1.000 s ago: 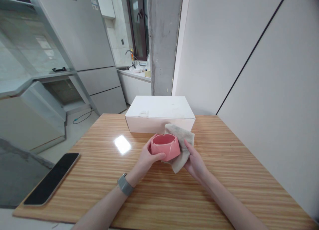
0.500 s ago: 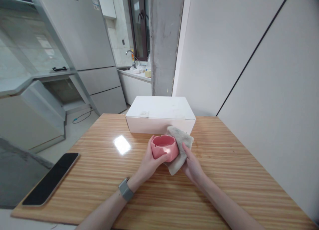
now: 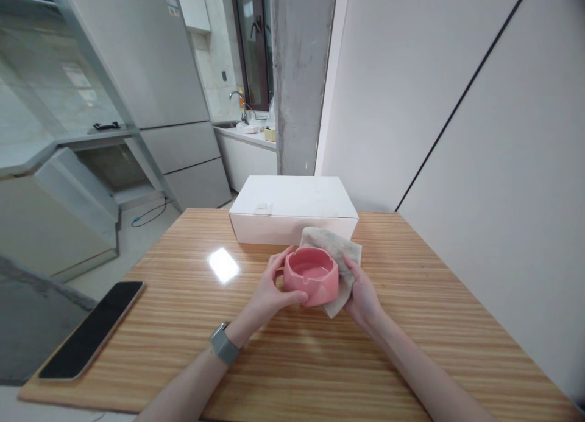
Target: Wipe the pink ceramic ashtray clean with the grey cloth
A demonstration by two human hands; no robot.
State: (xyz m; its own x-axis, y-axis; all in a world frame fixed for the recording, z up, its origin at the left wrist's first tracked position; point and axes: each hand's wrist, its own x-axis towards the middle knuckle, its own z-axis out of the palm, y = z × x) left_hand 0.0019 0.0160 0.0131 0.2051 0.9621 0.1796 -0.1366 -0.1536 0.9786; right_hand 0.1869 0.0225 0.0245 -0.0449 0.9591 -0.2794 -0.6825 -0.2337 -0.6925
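Observation:
A pink faceted ashtray (image 3: pixel 315 282), with notches in its rim, is held above the table in front of the white box. My left hand (image 3: pixel 272 288) grips its left side, thumb along the front and fingers toward the back. On the other side, my right hand (image 3: pixel 363 294) is closed on a light grey cloth (image 3: pixel 342 248), its thumb on top and the other fingers hidden behind and under the fabric. The cloth lies against the ashtray's right and back sides. A watch with a grey band (image 3: pixel 223 343) sits on my left wrist.
A closed white cardboard box (image 3: pixel 292 196) stands at the far edge of the wooden table (image 3: pixel 183 337). A black flat device like a phone or tablet (image 3: pixel 94 330) lies at the left edge. A white wall (image 3: pixel 493 196) borders the right side.
The ashtray has shifted slightly to the right and turned in my left hand, whose fingers have loosened a little. My right hand and the cloth have also moved slightly right.

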